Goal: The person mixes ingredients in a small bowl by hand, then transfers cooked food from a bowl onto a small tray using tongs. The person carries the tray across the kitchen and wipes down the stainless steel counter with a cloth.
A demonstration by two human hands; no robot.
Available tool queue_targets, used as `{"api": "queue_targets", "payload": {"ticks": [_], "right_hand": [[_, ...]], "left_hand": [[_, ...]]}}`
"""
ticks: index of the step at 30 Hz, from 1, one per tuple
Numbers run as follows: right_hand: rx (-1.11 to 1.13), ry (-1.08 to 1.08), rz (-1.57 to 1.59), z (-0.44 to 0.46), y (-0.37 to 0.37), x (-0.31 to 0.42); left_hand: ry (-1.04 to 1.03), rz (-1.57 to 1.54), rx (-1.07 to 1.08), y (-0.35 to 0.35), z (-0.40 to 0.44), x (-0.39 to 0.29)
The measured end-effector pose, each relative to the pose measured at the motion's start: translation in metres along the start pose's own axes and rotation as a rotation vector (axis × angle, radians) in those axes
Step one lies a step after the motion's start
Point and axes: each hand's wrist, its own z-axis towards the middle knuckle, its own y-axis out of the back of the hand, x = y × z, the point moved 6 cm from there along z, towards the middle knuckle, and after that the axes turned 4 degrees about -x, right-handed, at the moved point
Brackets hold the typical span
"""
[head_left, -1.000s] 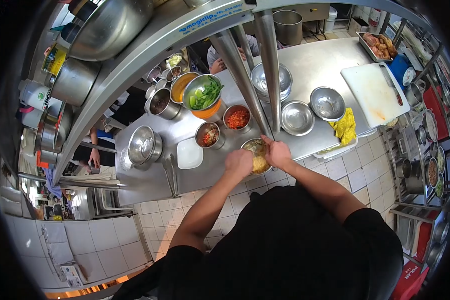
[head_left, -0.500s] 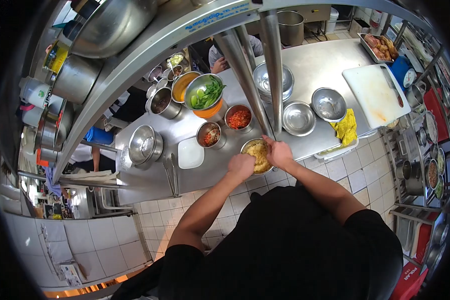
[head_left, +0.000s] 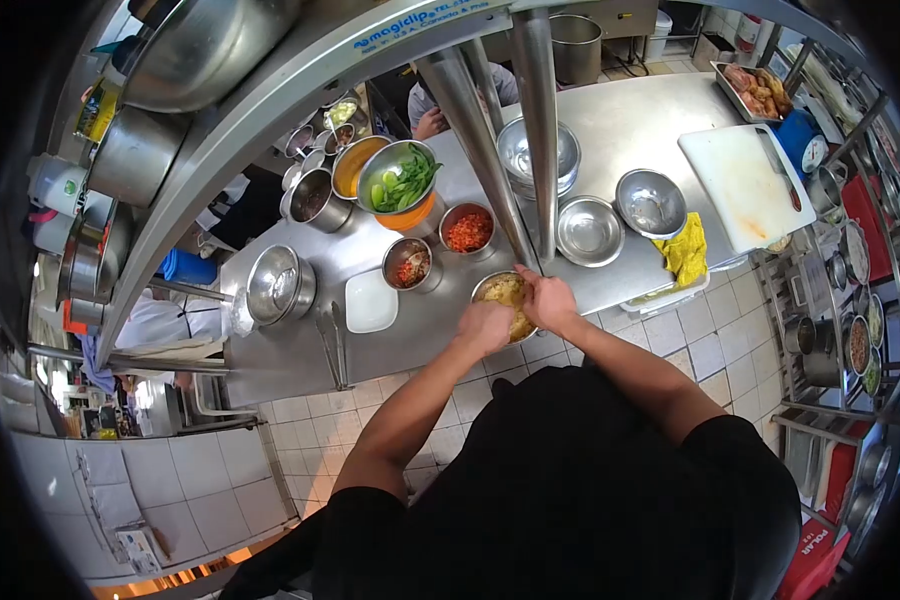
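A round metal bowl with a yellowish mixture [head_left: 507, 292] stands at the table's front edge. My left hand [head_left: 486, 326] is closed over the bowl's left side; what it grips is hidden under the fingers. At the bowl's right rim is my right hand [head_left: 550, 301], its fingers closed on the rim. Behind the bowl stand a pot of chopped red pieces [head_left: 468, 230] and a pot of mixed red and pale bits [head_left: 407, 264]. A white square dish [head_left: 372, 301] lies to the left, beside metal tongs [head_left: 334, 345].
Empty metal bowls [head_left: 590, 231] and a yellow cloth [head_left: 682, 252] lie right of the shelf posts. Farther right is a white cutting board [head_left: 745, 190] with a knife. Greens fill a bowl [head_left: 402, 182] at the back. Other people stand behind and left of the table.
My left hand has shifted a little within the bowl area and the mixture shows differently. My right hand stays at the rim. The view has moved slightly; a person at the left has moved.
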Motion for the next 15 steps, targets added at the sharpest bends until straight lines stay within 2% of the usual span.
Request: {"api": "queue_targets", "payload": {"ticks": [2,4,8,10,14,15], "right_hand": [[0.007,-0.027,-0.009,0.0,0.004,-0.004],[-0.003,-0.026,-0.002,-0.002,0.006,0.0],[-0.029,-0.01,-0.007,0.002,-0.003,-0.007],[-0.014,-0.023,-0.012,0.001,0.0,-0.004],[-0.025,-0.011,-0.02,0.003,0.002,-0.003],[-0.021,-0.002,-0.019,0.004,0.002,-0.001]], "left_hand": [[0.082,-0.128,-0.043,0.003,-0.001,0.002],[0.107,-0.095,-0.079,0.005,0.0,0.004],[0.027,-0.089,0.004,-0.021,0.002,-0.008],[0.147,-0.152,-0.029,-0.013,0.004,0.001],[0.144,-0.123,-0.157,0.011,0.003,0.008],[0.153,-0.123,-0.161,-0.003,0.007,0.009]]}}
